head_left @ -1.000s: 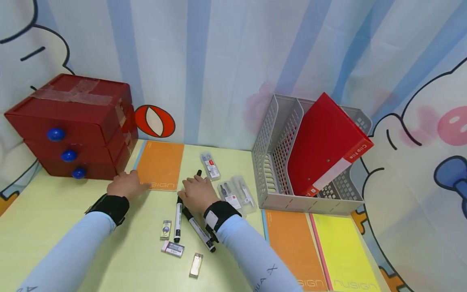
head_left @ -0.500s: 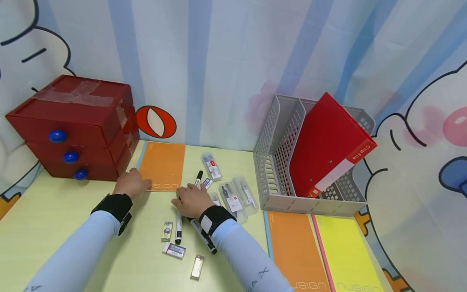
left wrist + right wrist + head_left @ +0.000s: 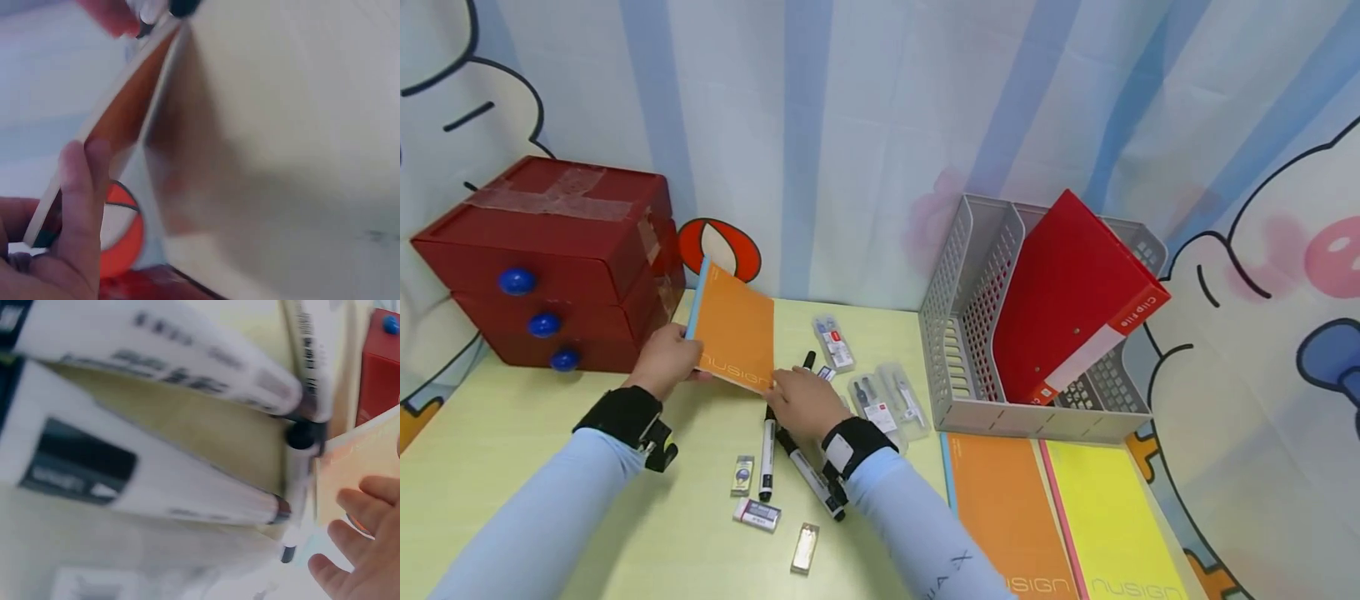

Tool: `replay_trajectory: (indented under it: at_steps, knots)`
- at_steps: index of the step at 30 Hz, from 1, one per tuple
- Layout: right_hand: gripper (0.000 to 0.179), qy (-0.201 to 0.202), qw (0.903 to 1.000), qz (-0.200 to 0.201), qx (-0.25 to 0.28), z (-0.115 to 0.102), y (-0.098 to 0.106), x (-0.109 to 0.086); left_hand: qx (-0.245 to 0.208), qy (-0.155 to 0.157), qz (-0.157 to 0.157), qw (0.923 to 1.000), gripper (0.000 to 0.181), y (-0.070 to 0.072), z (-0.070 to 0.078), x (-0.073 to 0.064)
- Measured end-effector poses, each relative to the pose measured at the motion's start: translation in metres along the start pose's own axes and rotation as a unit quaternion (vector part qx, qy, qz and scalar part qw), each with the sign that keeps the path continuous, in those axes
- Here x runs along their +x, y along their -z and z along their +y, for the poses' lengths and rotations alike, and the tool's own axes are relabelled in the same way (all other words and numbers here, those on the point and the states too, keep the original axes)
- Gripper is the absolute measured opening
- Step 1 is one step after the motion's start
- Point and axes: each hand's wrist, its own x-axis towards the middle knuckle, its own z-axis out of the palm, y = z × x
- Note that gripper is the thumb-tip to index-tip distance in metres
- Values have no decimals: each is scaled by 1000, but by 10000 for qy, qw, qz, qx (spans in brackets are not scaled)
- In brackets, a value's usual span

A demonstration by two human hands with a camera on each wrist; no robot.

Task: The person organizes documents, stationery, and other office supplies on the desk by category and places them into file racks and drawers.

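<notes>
My left hand grips the orange notebook by its blue-spined left side. The notebook is tilted, with its left side raised off the table. In the left wrist view, the fingers lie on its underside and its pages show as a pale edge. My right hand is at the lower right corner, its fingertips right at the edge. In the right wrist view its fingers are spread and fairly straight beside the notebook. Black-and-white markers lie under and beside that hand, partly hidden by it.
A red drawer box stands at the left. At the right, a grey file rack holds a red clip file. An orange notebook, a yellow notebook, clear plastic cases and small erasers lie about.
The left hand has taken hold of the flat-lying notebook and raised its left side. The right hand shifted over the markers and now sits at the notebook's lower right corner.
</notes>
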Motion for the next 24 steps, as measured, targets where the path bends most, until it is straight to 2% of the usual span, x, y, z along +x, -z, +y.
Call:
replay_trajectory:
  at_steps: [3, 6, 8, 9, 10, 13, 16, 19, 21, 22, 24]
  knots:
    - [47, -154, 9963, 412, 735, 4, 10, -1, 337, -405, 195, 9984, 48, -5, 14, -11]
    - [50, -430, 9807, 826, 1719, 8, 22, -3, 807, -948, 525, 9908, 45, -12, 26, -21]
    - [53, -632, 9636, 1060, 2371, 11, 30, -5, 1256, -1386, 838, 9788, 42, -18, 32, -27]
    - [55, -712, 9524, 1174, 2721, 12, 34, -6, 1519, -1617, 991, 9700, 41, -22, 33, -29]
    - [58, -776, 9371, 1269, 3157, 14, 38, -6, 1821, -1857, 1146, 9588, 39, -25, 34, -31]
    - [65, -924, 8811, 1470, 4398, 17, 49, -8, 2785, -2429, 1436, 9180, 35, -37, 35, -34]
    - [72, -1028, 8100, 1664, 5528, 21, 59, -9, 3657, -3062, 1381, 8680, 34, -47, 33, -36]
    - [71, -1303, 7522, 1865, 6184, 26, 69, -14, 4308, -3837, 1183, 8082, 42, -54, 28, -38]
    - [67, -1607, 7102, 2025, 6548, 29, 74, -18, 4595, -4322, 1081, 7684, 49, -57, 25, -39]
    - [61, -1755, 6916, 2090, 6687, 30, 77, -21, 4679, -4518, 1040, 7524, 53, -59, 23, -39]
    - [46, -2044, 6568, 2229, 6907, 35, 81, -25, 4788, -4798, 996, 7284, 55, -60, 19, -40]
